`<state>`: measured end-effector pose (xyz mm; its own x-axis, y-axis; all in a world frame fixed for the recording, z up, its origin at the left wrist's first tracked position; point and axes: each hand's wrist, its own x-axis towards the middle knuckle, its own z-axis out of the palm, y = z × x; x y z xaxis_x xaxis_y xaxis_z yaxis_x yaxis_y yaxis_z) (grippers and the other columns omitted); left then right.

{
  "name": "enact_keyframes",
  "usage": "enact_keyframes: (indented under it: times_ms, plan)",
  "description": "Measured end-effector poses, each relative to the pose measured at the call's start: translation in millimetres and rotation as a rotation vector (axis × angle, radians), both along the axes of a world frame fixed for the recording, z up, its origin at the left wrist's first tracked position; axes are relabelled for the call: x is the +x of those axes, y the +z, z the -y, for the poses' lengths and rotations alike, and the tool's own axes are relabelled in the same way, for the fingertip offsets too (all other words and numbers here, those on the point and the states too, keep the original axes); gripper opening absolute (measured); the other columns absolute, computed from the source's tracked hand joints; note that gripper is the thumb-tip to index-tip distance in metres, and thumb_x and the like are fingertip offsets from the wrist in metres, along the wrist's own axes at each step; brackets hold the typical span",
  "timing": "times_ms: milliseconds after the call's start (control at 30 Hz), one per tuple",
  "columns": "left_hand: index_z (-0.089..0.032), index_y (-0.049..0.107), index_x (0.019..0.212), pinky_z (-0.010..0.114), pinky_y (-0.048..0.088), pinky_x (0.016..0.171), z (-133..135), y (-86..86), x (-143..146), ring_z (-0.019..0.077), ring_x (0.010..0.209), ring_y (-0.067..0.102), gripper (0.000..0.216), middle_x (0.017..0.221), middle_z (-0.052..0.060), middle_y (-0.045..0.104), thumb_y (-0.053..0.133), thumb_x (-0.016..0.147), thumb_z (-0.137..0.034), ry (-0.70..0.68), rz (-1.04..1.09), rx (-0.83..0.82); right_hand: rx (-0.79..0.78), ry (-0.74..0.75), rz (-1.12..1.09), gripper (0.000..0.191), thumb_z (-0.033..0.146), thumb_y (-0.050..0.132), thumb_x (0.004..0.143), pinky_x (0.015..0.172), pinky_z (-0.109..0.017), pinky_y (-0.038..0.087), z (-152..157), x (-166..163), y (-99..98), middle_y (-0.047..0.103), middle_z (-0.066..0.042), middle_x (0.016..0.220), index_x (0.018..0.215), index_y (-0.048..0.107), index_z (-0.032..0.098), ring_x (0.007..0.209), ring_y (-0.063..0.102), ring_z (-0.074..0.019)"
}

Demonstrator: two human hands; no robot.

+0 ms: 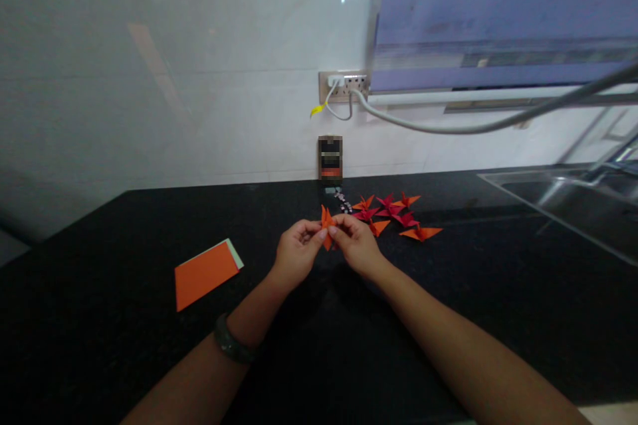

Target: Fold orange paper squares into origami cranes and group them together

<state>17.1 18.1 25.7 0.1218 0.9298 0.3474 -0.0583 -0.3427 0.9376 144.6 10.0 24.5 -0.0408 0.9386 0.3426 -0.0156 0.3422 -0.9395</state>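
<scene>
Between my two hands is a small folded piece of orange origami paper (326, 220), its narrow points facing up and down. My left hand (297, 251) pinches its left side with thumb and fingers. On the right side, my right hand (359, 246) grips it the same way, both thumbs nearly meeting in front. Just beyond my right hand lie several finished paper cranes, among them an orange crane (421, 232) and a dark red crane (387, 206). A stack of orange paper (207, 275) with a pale green edge rests to the left.
A phone (329, 161) leans upright on the wall, with a beaded strap (343, 202) beside it. Above are a wall socket (343, 85) and a grey hose (463, 127) running right. A steel sink (563, 196) is set into the black counter (100, 319) at right.
</scene>
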Motion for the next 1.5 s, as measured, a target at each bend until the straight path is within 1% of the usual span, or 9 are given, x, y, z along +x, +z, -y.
enact_keyframes:
  times_ms: [133, 333, 467, 633, 733, 967, 1100, 1233, 1500]
  plan:
    - [-0.015, 0.060, 0.070, 0.024, 0.046, 0.061, -2, -4.4, -2, 0.0118, 0.065, 0.058, 0.013, 0.072, 0.002, 0.063, 0.063, 0.067, -0.027, 0.084, -0.088, 0.085, -0.010, -0.022, -0.008, 0.012, 0.028, 0.054, 0.072, 0.048, -0.022, 0.037, 0, -1, -1.1, 0.051, 0.002, 0.061, 0.074, 0.053, 0.016, 0.051, 0.045, -0.0094]
    - [-0.017, 0.066, 0.071, 0.026, 0.047, 0.067, 0, -6.2, -3, 0.0141, 0.071, 0.059, 0.011, 0.075, 0.003, 0.065, 0.062, 0.068, -0.027, 0.249, -0.225, 0.247, -0.010, -0.051, 0.007, 0.012, 0.028, 0.054, 0.071, 0.047, -0.021, 0.038, -3, 0, -3.5, 0.051, 0.002, 0.063, 0.074, 0.053, 0.017, 0.051, 0.046, -0.0090]
    - [-0.017, 0.066, 0.074, 0.025, 0.048, 0.063, 3, -1.5, -1, 0.0142, 0.067, 0.061, 0.014, 0.074, 0.003, 0.067, 0.062, 0.068, -0.029, 0.241, -0.176, 0.148, -0.014, -0.085, 0.005, 0.012, 0.029, 0.053, 0.071, 0.046, -0.022, 0.039, -4, 1, -4.1, 0.051, 0.002, 0.061, 0.074, 0.053, 0.017, 0.050, 0.046, -0.0093]
    - [-0.014, 0.060, 0.091, 0.023, 0.048, 0.060, 3, 3.6, 1, 0.0123, 0.062, 0.061, 0.027, 0.069, 0.002, 0.066, 0.062, 0.066, -0.024, 0.125, 0.004, -0.031, -0.031, -0.125, 0.007, 0.011, 0.027, 0.051, 0.072, 0.046, -0.022, 0.041, -5, 1, -5.2, 0.054, 0.000, 0.066, 0.077, 0.053, 0.017, 0.055, 0.049, -0.0105]
    - [-0.012, 0.060, 0.090, 0.023, 0.047, 0.059, 3, 5.3, 1, 0.0121, 0.062, 0.061, 0.030, 0.069, 0.003, 0.066, 0.065, 0.063, -0.024, 0.113, 0.026, -0.104, -0.032, -0.122, 0.001, 0.011, 0.027, 0.051, 0.072, 0.047, -0.022, 0.041, -5, 0, -5.2, 0.054, 0.001, 0.064, 0.076, 0.052, 0.017, 0.052, 0.047, -0.0095]
    - [-0.013, 0.066, 0.079, 0.026, 0.047, 0.062, 1, 3.1, 1, 0.0137, 0.064, 0.060, 0.021, 0.073, 0.005, 0.068, 0.065, 0.061, -0.025, 0.127, -0.045, -0.095, 0.034, -0.143, -0.050, 0.015, 0.022, 0.051, 0.071, 0.046, -0.020, 0.036, -5, 0, -6.1, 0.046, 0.006, 0.058, 0.084, 0.044, 0.020, 0.048, 0.044, -0.0085]
    - [-0.013, 0.064, 0.071, 0.023, 0.045, 0.057, -1, 1.5, 0, 0.0119, 0.057, 0.058, 0.017, 0.063, 0.002, 0.065, 0.066, 0.060, -0.026, 0.117, -0.044, -0.113, 0.057, -0.160, 0.050, 0.003, 0.020, 0.050, 0.071, 0.048, -0.021, 0.037, -5, 2, -5.9, 0.045, 0.005, 0.057, 0.074, 0.049, 0.019, 0.050, 0.043, -0.0089]
    - [-0.014, 0.059, 0.069, 0.021, 0.044, 0.054, -1, 0.4, 0, 0.0106, 0.055, 0.057, 0.015, 0.059, 0.000, 0.062, 0.064, 0.063, -0.027, 0.076, -0.025, -0.134, 0.070, -0.173, 0.078, 0.004, 0.020, 0.052, 0.070, 0.050, -0.022, 0.037, -2, 1, -2.1, 0.049, 0.003, 0.059, 0.073, 0.053, 0.018, 0.052, 0.044, -0.0097]
    - [-0.015, 0.058, 0.066, 0.020, 0.043, 0.049, 3, 4.0, 1, 0.0111, 0.053, 0.057, 0.011, 0.058, 0.000, 0.061, 0.062, 0.062, -0.025, 0.174, -0.094, -0.094, 0.160, -0.222, 0.235, 0.006, 0.022, 0.057, 0.070, 0.053, -0.023, 0.039, 5, -2, 4.3, 0.054, 0.000, 0.068, 0.073, 0.059, 0.018, 0.059, 0.047, -0.0111]
